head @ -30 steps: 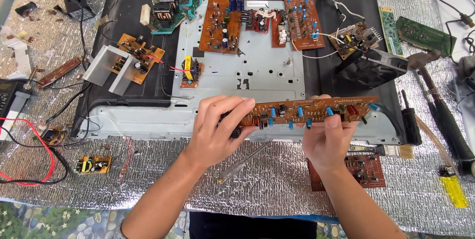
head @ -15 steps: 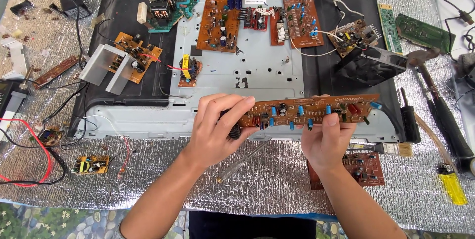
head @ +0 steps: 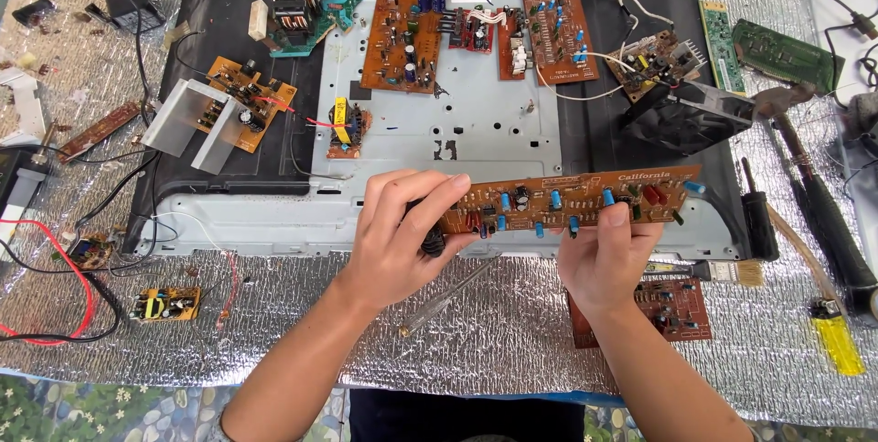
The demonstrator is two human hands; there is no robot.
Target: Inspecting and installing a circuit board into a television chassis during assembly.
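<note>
I hold a long, narrow brown circuit board (head: 572, 197) level in front of me, above the front edge of a grey metal chassis plate (head: 476, 131). The board carries blue capacitors and small red parts. My left hand (head: 402, 232) grips its left end, fingers curled over a black knob-like part. My right hand (head: 604, 255) holds it from below near the middle, with the thumb on the board's lower edge. A clear-handled screwdriver (head: 448, 296) lies on the foil mat just under my hands.
Several brown circuit boards (head: 402, 40) sit on the chassis and its black frame (head: 210, 21). A small brown board (head: 677, 309) lies by my right wrist. Black-handled tools (head: 823, 213), a brush (head: 732, 270) and a yellow lighter (head: 837, 341) lie right. Red and black wires (head: 55, 296) loop at left.
Both hands and the long board have stayed almost still. The view has shifted slightly, nothing was picked up or let go.
</note>
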